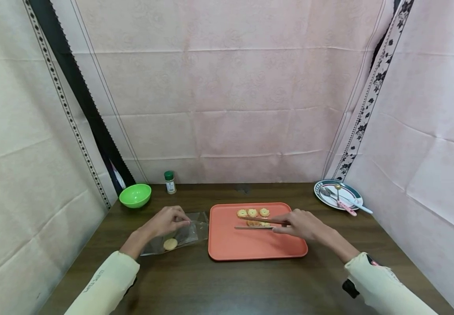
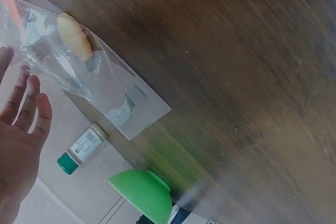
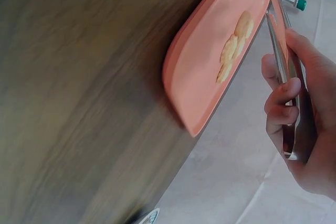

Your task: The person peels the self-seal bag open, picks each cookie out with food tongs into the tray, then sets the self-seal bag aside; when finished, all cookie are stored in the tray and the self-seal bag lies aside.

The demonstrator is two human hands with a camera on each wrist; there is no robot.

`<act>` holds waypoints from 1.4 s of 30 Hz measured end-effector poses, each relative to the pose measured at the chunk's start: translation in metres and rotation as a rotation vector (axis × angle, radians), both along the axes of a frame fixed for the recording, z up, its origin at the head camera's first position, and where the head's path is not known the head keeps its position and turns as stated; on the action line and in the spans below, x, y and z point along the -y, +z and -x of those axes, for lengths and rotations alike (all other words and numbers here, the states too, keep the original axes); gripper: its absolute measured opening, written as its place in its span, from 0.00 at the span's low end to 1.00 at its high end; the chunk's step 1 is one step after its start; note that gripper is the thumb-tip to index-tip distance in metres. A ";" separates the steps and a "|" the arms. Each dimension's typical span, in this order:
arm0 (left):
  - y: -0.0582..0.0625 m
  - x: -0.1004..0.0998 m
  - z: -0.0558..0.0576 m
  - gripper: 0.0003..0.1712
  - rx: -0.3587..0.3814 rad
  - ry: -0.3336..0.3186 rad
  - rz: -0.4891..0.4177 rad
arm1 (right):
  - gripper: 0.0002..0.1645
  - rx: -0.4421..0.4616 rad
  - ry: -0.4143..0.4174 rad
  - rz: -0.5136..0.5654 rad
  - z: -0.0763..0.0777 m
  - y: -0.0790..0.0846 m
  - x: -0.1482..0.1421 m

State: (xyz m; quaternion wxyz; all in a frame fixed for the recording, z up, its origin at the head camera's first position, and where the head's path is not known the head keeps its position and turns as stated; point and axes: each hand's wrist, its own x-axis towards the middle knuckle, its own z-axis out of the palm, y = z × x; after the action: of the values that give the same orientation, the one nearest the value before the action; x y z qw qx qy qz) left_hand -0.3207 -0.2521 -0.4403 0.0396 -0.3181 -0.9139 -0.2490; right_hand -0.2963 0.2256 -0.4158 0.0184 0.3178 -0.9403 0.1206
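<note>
My left hand (image 1: pixel 169 221) pinches the upper edge of a clear plastic bag (image 1: pixel 198 227) lying left of the tray. In the left wrist view the remaining fingers are loosely extended beside the bag (image 2: pixel 113 80). One round cookie (image 1: pixel 170 244) is inside the bag. My right hand (image 1: pixel 298 225) grips metal tongs (image 1: pixel 264 220), their arms apart and reaching left over the pink tray (image 1: pixel 246 247). Several cookies (image 1: pixel 252 213) sit toward the tray's back; the tongs partly cover some. In the right wrist view, fingers are curled round the tongs (image 3: pixel 298 137).
A green bowl (image 1: pixel 135 196) stands at the back left, beside a green-capped shaker bottle (image 1: pixel 169 183). At the back right, a plate (image 1: pixel 318 188) with a dark patterned rim bears cutlery with pink and light-blue handles. Cloth curtains (image 1: pixel 227 109) enclose the wooden table (image 1: pixel 211 288).
</note>
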 end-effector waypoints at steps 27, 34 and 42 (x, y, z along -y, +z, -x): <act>-0.001 -0.003 0.000 0.10 0.011 0.008 0.005 | 0.27 0.044 0.184 0.010 0.012 -0.005 0.089; -0.002 -0.003 0.000 0.10 0.018 -0.007 -0.004 | 0.27 0.104 0.238 0.025 0.016 -0.011 0.110; -0.001 -0.005 0.001 0.08 0.011 0.011 0.010 | 0.28 0.143 0.285 0.051 0.023 -0.016 0.133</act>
State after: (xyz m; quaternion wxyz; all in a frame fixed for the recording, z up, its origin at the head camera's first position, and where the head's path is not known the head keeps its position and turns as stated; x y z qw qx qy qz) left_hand -0.3215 -0.2472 -0.4413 0.0342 -0.3120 -0.9171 -0.2458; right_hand -0.3192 0.0929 -0.4317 -0.0580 0.4381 -0.8811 0.1683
